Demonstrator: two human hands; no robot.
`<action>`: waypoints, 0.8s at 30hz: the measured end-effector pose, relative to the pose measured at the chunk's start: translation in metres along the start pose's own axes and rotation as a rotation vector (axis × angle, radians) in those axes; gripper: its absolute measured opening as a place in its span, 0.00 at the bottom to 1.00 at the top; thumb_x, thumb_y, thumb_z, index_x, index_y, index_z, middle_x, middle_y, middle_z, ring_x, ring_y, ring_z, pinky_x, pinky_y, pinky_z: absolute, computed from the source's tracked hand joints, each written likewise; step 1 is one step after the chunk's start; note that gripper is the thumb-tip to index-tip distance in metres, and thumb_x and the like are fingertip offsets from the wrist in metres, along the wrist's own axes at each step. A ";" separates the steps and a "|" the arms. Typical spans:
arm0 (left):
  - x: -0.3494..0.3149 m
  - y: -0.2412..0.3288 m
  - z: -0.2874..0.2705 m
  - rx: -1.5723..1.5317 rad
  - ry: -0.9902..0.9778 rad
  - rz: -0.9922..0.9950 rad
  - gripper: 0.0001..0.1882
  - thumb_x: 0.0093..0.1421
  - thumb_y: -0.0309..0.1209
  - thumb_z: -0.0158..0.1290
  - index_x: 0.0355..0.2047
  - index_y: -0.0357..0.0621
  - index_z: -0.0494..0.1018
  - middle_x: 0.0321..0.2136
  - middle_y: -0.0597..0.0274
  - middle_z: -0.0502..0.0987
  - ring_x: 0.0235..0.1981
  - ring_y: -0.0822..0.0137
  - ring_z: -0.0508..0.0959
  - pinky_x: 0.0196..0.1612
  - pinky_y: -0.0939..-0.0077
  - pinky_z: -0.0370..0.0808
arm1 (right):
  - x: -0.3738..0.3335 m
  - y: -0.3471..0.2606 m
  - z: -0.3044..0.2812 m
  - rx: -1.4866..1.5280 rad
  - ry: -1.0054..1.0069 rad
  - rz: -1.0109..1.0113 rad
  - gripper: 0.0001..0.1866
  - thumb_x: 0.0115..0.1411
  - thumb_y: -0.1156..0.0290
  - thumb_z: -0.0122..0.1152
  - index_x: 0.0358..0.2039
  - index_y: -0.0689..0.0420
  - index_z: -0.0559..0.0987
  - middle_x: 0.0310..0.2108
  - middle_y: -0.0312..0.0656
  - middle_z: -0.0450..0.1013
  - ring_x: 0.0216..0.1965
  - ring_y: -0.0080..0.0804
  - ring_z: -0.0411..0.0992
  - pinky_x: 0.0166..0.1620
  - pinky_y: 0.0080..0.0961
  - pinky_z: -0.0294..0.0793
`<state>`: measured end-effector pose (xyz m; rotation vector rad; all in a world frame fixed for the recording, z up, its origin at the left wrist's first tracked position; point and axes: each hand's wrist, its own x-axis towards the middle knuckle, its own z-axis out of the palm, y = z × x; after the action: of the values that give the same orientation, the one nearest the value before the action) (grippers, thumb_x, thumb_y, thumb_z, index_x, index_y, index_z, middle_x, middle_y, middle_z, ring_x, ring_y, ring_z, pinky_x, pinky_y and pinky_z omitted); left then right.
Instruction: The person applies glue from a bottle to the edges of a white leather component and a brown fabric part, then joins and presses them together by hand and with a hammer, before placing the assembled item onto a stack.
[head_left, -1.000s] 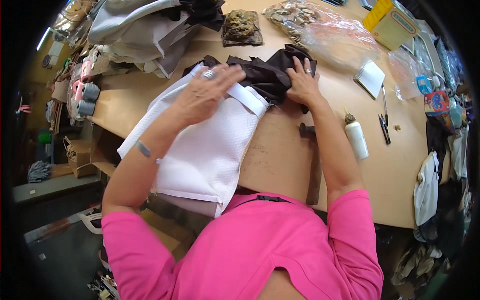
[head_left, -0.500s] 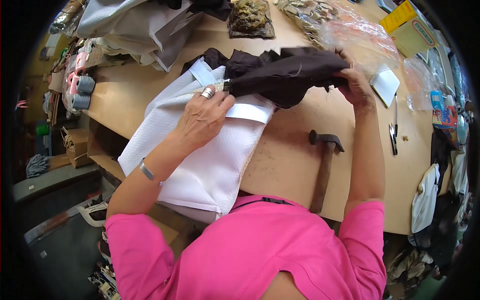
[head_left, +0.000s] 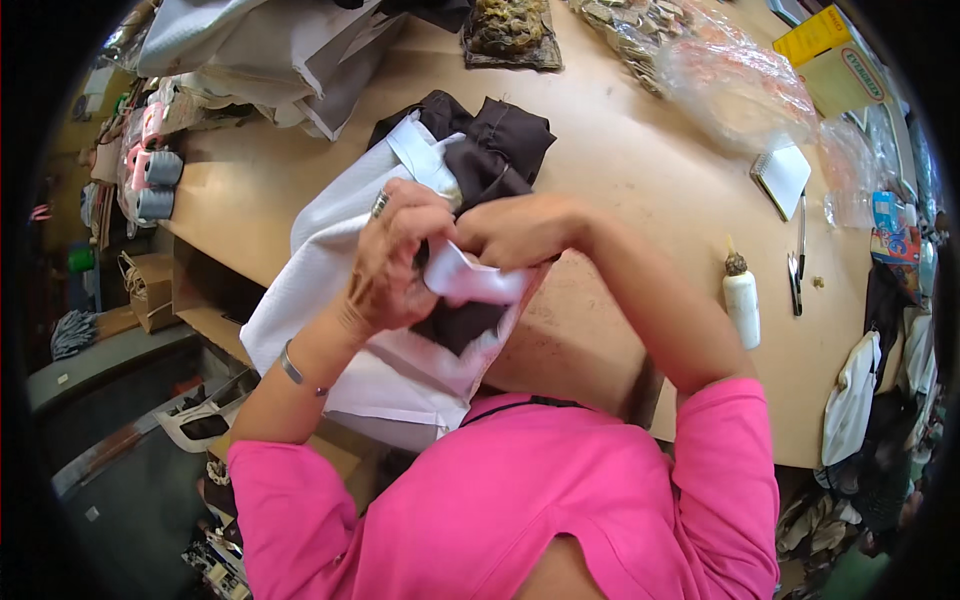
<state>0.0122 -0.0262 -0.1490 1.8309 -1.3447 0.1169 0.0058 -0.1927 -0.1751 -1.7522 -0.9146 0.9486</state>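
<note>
A white textured fabric piece (head_left: 320,250), with dark brown lining cloth (head_left: 510,135) bunched at its far end, lies across the near table edge and my lap. My left hand (head_left: 395,260) has its fingers closed on the edge of a smooth white strip (head_left: 475,280) on the piece. Close beside it, my right hand (head_left: 520,230) bends inward with fingers closed at the strip's far edge; its fingertips are partly hidden. Between the hands and me the strip curls up, and dark cloth shows in an opening beneath it.
On the right stand a white bottle with a pointed tip (head_left: 741,305), a spiral notepad (head_left: 785,178) and a pen-like tool (head_left: 795,285). Plastic bags (head_left: 735,95) and a yellow-green box (head_left: 840,75) lie behind. Grey-white fabric (head_left: 260,50) is heaped far left, near thread spools (head_left: 160,185).
My right hand has moved left from the outstretched lining to beside my left hand. The lining is now bunched and the strip curls up. My right forearm covers the hammer; the bottle has come into view.
</note>
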 end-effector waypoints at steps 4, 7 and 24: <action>-0.012 -0.010 -0.002 0.029 -0.009 -0.089 0.20 0.37 0.19 0.53 0.32 0.43 0.61 0.26 0.57 0.66 0.29 0.56 0.67 0.38 0.67 0.65 | -0.048 -0.002 0.004 0.571 0.509 -0.085 0.18 0.49 0.65 0.55 0.41 0.59 0.72 0.35 0.42 0.71 0.39 0.28 0.67 0.41 0.24 0.65; -0.010 -0.010 -0.005 0.045 -0.008 -0.098 0.20 0.36 0.18 0.53 0.32 0.43 0.60 0.27 0.57 0.66 0.31 0.56 0.68 0.44 0.65 0.62 | -0.086 -0.002 0.012 -0.033 0.861 -0.047 0.15 0.50 0.70 0.55 0.39 0.59 0.73 0.36 0.39 0.71 0.40 0.32 0.67 0.43 0.29 0.65; -0.022 0.035 0.044 0.466 -0.389 -0.330 0.12 0.45 0.36 0.56 0.26 0.42 0.71 0.34 0.60 0.70 0.47 0.56 0.64 0.51 0.56 0.53 | -0.065 0.049 0.071 -0.020 1.060 -0.190 0.14 0.50 0.74 0.51 0.40 0.57 0.71 0.38 0.41 0.69 0.43 0.33 0.66 0.48 0.27 0.62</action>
<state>-0.0431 -0.0417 -0.1690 2.5490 -1.3218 -0.1180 -0.0767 -0.2392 -0.2273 -1.7915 -0.3600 -0.1691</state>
